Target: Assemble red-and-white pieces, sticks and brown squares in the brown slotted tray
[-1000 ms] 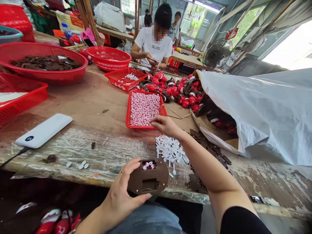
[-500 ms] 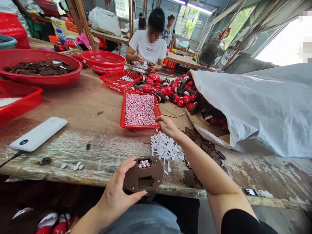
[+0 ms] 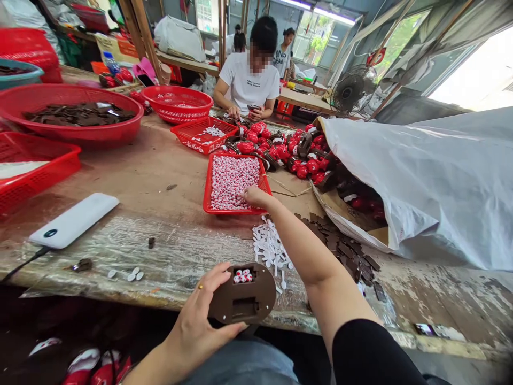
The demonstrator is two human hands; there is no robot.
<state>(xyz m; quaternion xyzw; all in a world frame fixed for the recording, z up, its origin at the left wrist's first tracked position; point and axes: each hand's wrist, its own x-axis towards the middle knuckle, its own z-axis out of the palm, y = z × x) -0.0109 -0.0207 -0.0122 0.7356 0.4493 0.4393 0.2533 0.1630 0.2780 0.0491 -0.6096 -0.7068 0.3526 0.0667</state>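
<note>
Worn wooden bench (image 3: 132,184): left hand (image 3: 202,310) wraps the brown plastic shell (image 3: 260,291) at its edge, fingers and thumb on the rim, a sensible hold on something that looks light and stiff. Small beads (image 3: 242,276) sit in its window. Right hand (image 3: 255,197) reaches fingertips into the red tray (image 3: 206,198), partly closed; cannot tell if it has hold of anything.

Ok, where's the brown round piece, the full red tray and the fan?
Brown plastic piece (image 3: 240,290): head view, on its face between the openings.
Red mesh tray (image 3: 224,210): head view, on its front rim.
Electric fan (image 3: 353,91): head view, on its centre hub.
</note>
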